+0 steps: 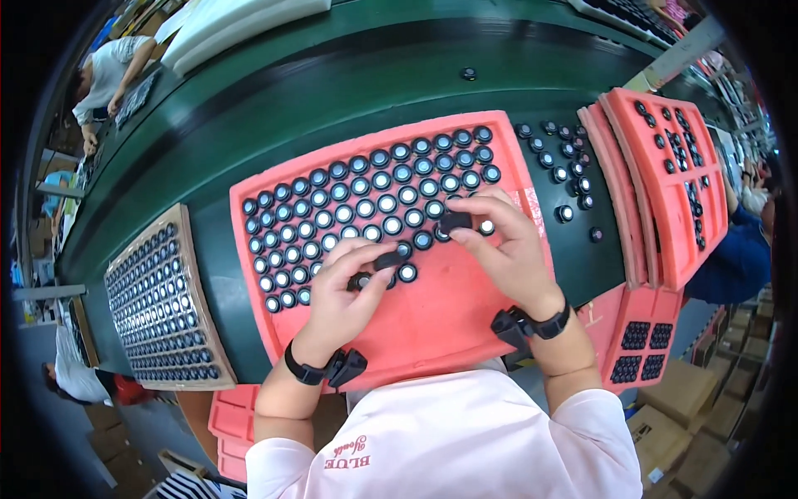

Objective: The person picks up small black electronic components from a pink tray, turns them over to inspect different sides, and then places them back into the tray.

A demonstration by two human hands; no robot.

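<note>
A pink foam tray (465, 324) lies in front of me, its far part filled with rows of small round black parts (386, 202) that have pale, shiny centres. Between the thumb and fingers of my left hand (345, 283) is a black round part (388, 260), held low over the near rows. My right hand (509, 245) pinches another black round part (454, 221) on its side, over the right end of the rows. My fingers partly cover the parts beneath them. A black band circles each of my wrists.
Loose black parts (565, 213) stand right of the tray on the green conveyor belt (332, 75). Stacked pink trays (636, 195) rise at the far right. A cardboard-edged tray of similar parts (162, 308) lies left. Another person (116, 75) works at the far left.
</note>
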